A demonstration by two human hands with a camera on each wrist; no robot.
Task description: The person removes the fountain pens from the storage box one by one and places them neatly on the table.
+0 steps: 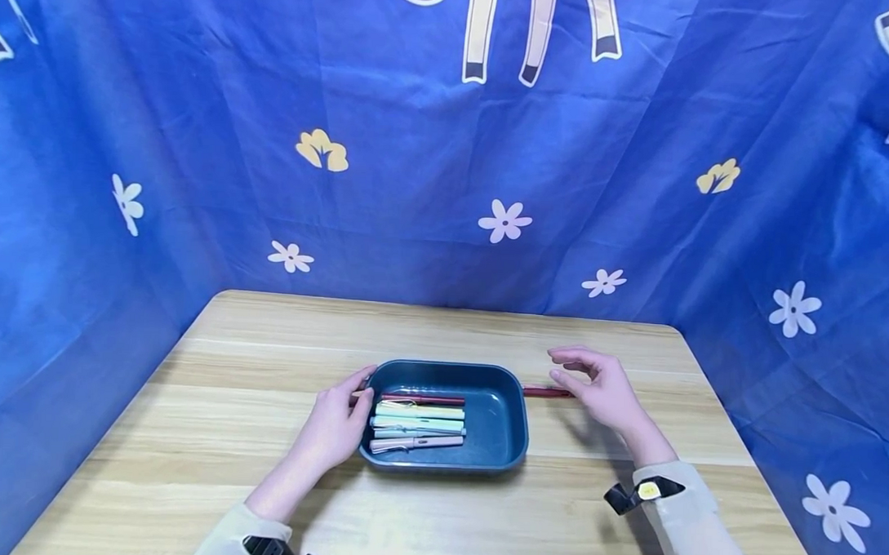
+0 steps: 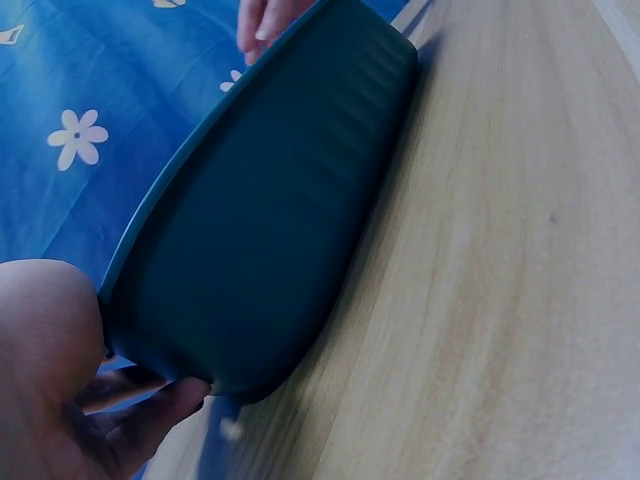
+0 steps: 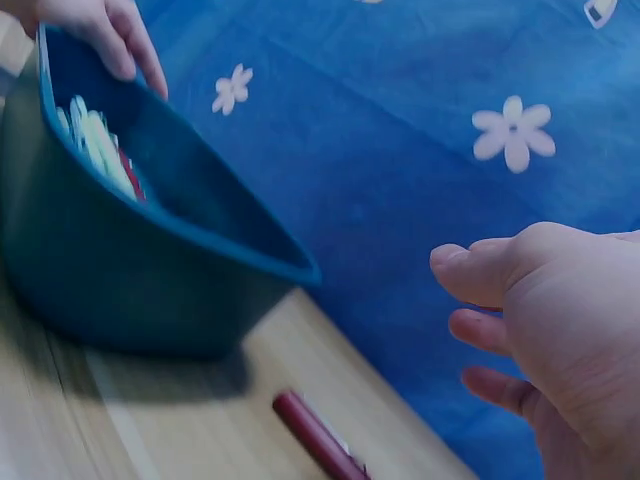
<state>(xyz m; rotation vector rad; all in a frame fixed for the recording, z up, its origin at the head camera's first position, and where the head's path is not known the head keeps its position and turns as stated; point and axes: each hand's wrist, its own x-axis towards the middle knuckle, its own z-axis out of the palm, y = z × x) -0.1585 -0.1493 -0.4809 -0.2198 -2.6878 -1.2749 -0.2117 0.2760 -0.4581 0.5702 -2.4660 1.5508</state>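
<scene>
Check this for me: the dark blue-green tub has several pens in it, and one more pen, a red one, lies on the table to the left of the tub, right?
Not quite: the red pen lies to the right of the tub, as the head view shows. The rest stands.

My left hand (image 1: 334, 421) grips the dark blue bin (image 1: 492, 422), pens (image 1: 421, 412) lying inside to its right; a lone red pen (image 1: 542, 392) lies near my right hand's (image 1: 608, 391) thumb.
</scene>
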